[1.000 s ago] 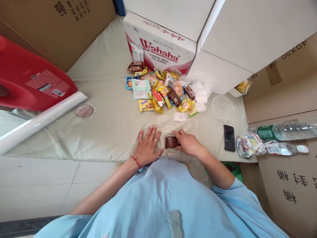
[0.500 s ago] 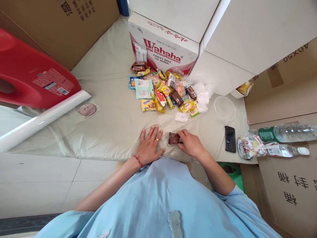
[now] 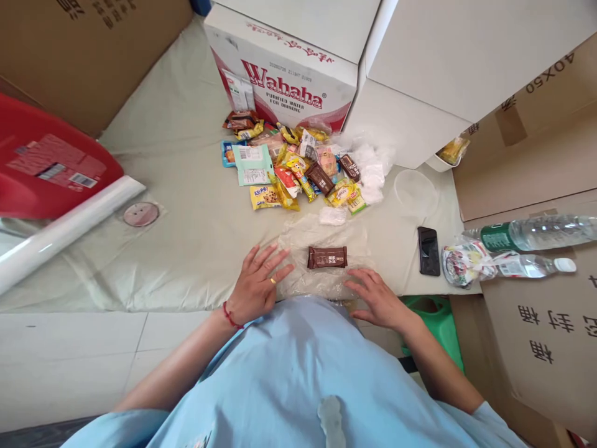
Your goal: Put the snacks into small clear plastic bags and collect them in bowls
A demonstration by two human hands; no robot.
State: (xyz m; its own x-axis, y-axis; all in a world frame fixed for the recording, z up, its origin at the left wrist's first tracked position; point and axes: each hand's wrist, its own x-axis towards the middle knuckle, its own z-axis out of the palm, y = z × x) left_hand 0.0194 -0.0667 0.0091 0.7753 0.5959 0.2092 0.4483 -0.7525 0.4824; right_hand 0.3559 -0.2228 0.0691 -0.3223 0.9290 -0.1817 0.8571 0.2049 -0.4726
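A brown wrapped snack bar (image 3: 327,257) lies flat on a clear plastic bag (image 3: 298,283) spread at the table's front edge. To the left of the bag, my left hand (image 3: 259,280) is open, palm down, its fingertips near the bag's edge; it wears a ring and a red bracelet. My right hand (image 3: 375,297) is open too, with fingers apart at the bag's right side, and holds nothing. Beyond the bag are a small crumpled white plastic bundle (image 3: 333,216) and a pile of packaged snacks (image 3: 289,168) in many colours.
Behind the snacks stands a Wahaha water carton (image 3: 284,78). A phone (image 3: 428,251), a round clear lid (image 3: 416,191) and plastic bottles (image 3: 541,235) are on the right. Toward the left are a red jug (image 3: 51,162), a white roll (image 3: 69,233) and a pink disc (image 3: 141,214).
My right hand has let go of the brown snack bar and drawn back to the right. My left hand has shifted left, uncovering more of the plastic bag. The view has shifted slightly.
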